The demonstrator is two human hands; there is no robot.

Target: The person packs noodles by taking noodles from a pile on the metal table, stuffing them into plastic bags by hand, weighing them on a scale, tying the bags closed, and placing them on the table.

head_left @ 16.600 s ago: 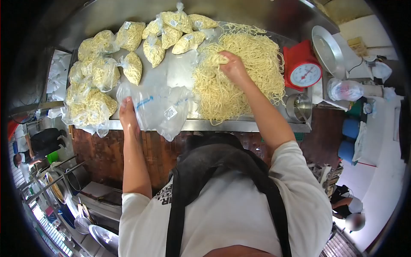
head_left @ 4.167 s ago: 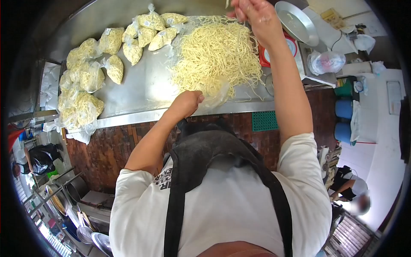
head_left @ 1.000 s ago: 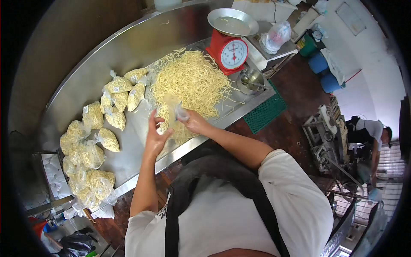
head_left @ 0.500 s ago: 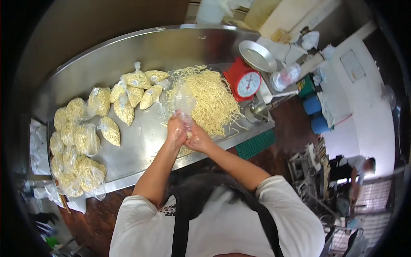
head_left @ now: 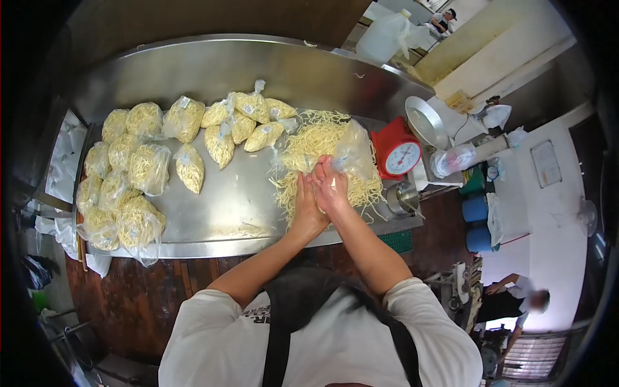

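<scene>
A clear plastic bag of noodles (head_left: 298,162) lies sideways over the heap of loose yellow noodles (head_left: 322,132). Its filled end points left, and its loose plastic mouth spreads to the right. My right hand (head_left: 331,187) is closed on the bag's neck, between the filled part and the loose plastic. Pressed close beside it, my left hand (head_left: 307,205) grips the same bag from below; its fingertips are partly hidden. Several filled noodle bags (head_left: 219,146) lie to the left on the steel table (head_left: 213,209), some knotted at the top.
Right of the heap stands a red dial scale (head_left: 394,151) with a metal pan (head_left: 427,122). A metal pot (head_left: 403,197) sits at the table's right corner. A steel backsplash (head_left: 258,61) runs along the back. Another person (head_left: 506,300) works at the far right.
The bag has turned from upright to sideways, its filled part now on the left and its loose plastic on the right. My hands have shifted with it, and the camera view has moved.
</scene>
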